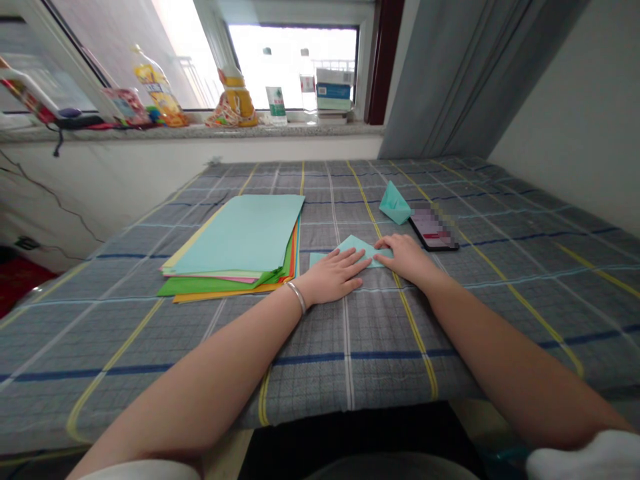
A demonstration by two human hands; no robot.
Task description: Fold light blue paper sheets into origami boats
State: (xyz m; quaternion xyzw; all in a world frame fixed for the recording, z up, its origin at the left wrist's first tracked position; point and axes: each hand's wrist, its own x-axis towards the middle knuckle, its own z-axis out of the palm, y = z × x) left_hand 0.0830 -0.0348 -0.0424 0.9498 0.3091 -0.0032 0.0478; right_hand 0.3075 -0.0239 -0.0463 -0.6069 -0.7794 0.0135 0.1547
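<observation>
I'm running both grips wide and flat, neither one closing on anything. My left grip [330,275] is pressing palm-down on a teal paper sheet [357,249], spreading across the sheet's near side, with a silver bangle [297,297] sitting at the wrist. My right grip [407,259] is resting just beside it, its fingertips [383,243] lying on the sheet's right part. Both forearms are reaching forward over a plaid cloth [350,347]. A stack of coloured paper [235,243] is lying left of the left grip, and a folded teal paper piece [395,203] is sitting just beside a phone [434,228] beyond the right grip.
</observation>
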